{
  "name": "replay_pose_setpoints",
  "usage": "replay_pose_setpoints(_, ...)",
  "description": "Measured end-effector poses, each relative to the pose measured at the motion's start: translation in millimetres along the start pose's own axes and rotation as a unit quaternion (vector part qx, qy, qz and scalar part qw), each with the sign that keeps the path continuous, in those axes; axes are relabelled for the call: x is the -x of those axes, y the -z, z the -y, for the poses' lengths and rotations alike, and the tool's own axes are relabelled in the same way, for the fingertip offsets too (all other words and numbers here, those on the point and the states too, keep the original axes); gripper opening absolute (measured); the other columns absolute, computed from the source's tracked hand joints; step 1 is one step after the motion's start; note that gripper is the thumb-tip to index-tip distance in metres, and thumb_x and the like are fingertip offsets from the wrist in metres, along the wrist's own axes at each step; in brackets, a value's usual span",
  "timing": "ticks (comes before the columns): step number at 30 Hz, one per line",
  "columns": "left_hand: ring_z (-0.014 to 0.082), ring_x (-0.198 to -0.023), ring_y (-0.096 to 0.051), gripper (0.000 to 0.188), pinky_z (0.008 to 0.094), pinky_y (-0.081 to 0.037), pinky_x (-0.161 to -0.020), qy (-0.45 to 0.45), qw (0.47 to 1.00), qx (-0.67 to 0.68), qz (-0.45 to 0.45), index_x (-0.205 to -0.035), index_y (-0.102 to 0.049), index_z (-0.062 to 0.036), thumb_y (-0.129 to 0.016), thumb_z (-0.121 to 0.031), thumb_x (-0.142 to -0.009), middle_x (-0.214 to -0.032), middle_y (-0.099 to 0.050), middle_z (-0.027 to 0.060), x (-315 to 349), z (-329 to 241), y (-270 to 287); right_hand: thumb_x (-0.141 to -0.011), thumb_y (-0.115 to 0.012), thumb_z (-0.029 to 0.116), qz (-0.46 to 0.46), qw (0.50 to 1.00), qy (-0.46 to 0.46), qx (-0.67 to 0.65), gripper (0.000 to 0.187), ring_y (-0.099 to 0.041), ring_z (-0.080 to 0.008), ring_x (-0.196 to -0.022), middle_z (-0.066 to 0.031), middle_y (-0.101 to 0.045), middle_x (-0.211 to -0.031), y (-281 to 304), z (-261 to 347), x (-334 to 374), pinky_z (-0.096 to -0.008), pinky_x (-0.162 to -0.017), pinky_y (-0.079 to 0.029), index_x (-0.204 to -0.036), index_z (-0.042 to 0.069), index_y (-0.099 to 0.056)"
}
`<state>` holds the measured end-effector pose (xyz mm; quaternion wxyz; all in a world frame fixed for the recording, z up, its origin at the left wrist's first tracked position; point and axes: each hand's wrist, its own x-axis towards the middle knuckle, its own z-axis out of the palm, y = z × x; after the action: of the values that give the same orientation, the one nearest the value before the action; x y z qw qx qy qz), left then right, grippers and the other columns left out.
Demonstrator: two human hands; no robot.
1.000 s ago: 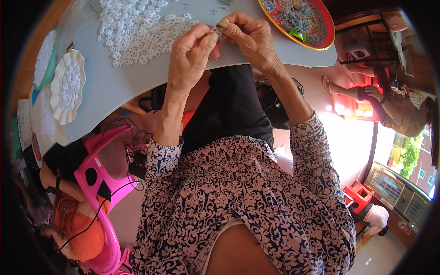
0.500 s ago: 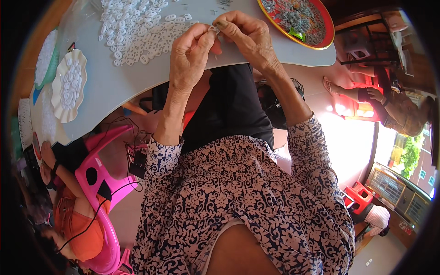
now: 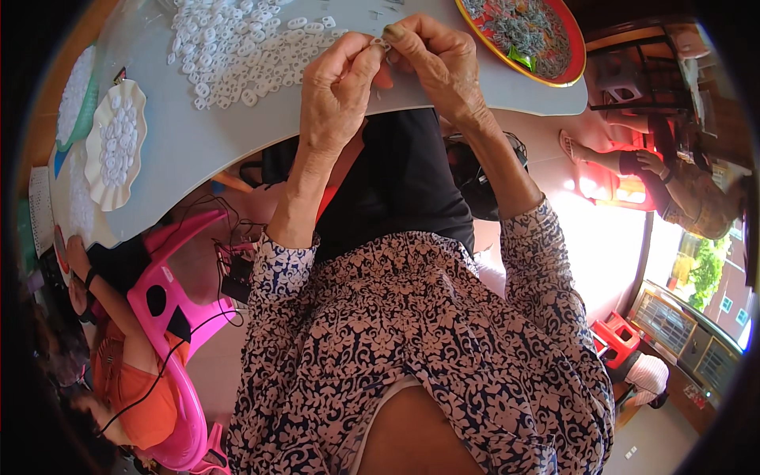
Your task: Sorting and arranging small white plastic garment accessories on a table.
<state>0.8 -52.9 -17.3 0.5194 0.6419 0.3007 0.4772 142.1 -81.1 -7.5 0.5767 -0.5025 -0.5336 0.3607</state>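
Above the table's near edge, my left hand (image 3: pixel 340 91) and my right hand (image 3: pixel 439 67) meet fingertip to fingertip. Pinched between them is a small white plastic piece (image 3: pixel 382 44), mostly covered by the fingers. It looks like the oval pieces with holes in the loose pile (image 3: pixel 229 59) on the table, left of my hands. To the right stands a red round tray (image 3: pixel 576 47) with a gold rim, holding many small grey metal pieces (image 3: pixel 518 32) and a green wrapper (image 3: pixel 520 57).
A cream wavy-edged dish (image 3: pixel 96 162) of white pieces and a green basket (image 3: pixel 85 119) stand on the grey table (image 3: pixel 190 150) at left. A person in orange (image 3: pixel 142 396) sits on a pink chair (image 3: pixel 186 396). Another person (image 3: pixel 697 198) sits at right, near a red stool (image 3: pixel 617 336).
Both hands have shifted slightly right and up in the picture, still pinching the white piece together. The tray and table edge have shifted slightly too, as the view moved.
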Motion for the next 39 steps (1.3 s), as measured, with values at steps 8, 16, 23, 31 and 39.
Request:
replay_pose_setpoints(8, 0.0047, -0.059, -0.049, 0.016, 0.0206, -0.039, -0.054, 0.003, 1.0, 0.023, -0.01, -0.085, -0.06, -0.0021, -0.054, -0.015, -0.091, -0.064, -0.057, -0.0007, -0.7, 1.5, 1.5, -0.089, -0.063, 0.02, -0.02, 1.0, 0.005, -0.009, 0.021, -0.046, -0.0032, -0.058, 0.0027, -0.057, -0.063, -2.3, -2.8, 0.5, -0.0196, -0.053, -0.039, -0.085, 0.0, -0.065)
replay_pose_setpoints(16, 0.0061, -0.058, -0.049, 0.016, 0.0221, -0.04, -0.053, 0.006, 1.0, 0.015, 0.0, -0.084, -0.058, -0.0012, -0.054, -0.015, -0.091, -0.063, -0.057, -0.0001, -1.5, 4.8, 1.2, -0.088, -0.064, 0.014, -0.013, 1.0, 0.008, 0.006, 0.015, -0.049, -0.0036, -0.061, 0.0021, -0.059, -0.065, -3.0, -1.5, 2.6, -0.0198, -0.055, -0.041, -0.085, 0.0, -0.065)
replay_pose_setpoints(23, 0.0073, -0.056, -0.051, 0.013, 0.0228, -0.039, -0.05, -0.022, 0.999, -0.036, -0.001, -0.085, -0.058, -0.0026, -0.055, -0.014, -0.09, -0.065, -0.059, 0.0013, -0.6, -0.9, 9.9, -0.088, -0.064, 0.016, 0.012, 0.999, 0.029, -0.036, 0.016, -0.053, -0.0042, -0.065, 0.0007, -0.062, -0.072, -3.3, -4.7, -0.3, -0.0197, -0.06, -0.045, -0.087, 0.0, -0.064)
replay_pose_setpoints(31, 0.0279, -0.081, -0.054, 0.012, 0.0379, -0.043, -0.078, -0.291, 0.839, -0.459, 0.008, -0.091, -0.062, -0.007, -0.061, -0.008, -0.079, -0.083, -0.06, 0.0063, -50.7, 4.6, 75.7, -0.089, -0.06, 0.013, 0.0, 0.995, -0.023, -0.097, 0.014, -0.053, -0.0054, -0.065, -0.0035, -0.063, -0.076, -2.4, -2.5, 0.2, -0.0203, -0.061, -0.045, -0.091, -0.001, -0.06)
replay_pose_setpoints(39, 0.03, -0.101, -0.043, 0.015, 0.0398, -0.036, -0.09, -0.219, 0.824, -0.509, 0.12, -0.091, -0.063, -0.0075, -0.063, -0.006, -0.076, -0.102, -0.051, 0.0092, -65.1, 17.7, 86.5, -0.088, -0.061, 0.012, 0.0, 0.998, -0.004, -0.058, 0.014, -0.052, -0.0047, -0.066, -0.0014, -0.061, -0.074, -2.9, -2.3, 1.8, -0.0194, -0.061, -0.044, -0.09, -0.001, -0.06)
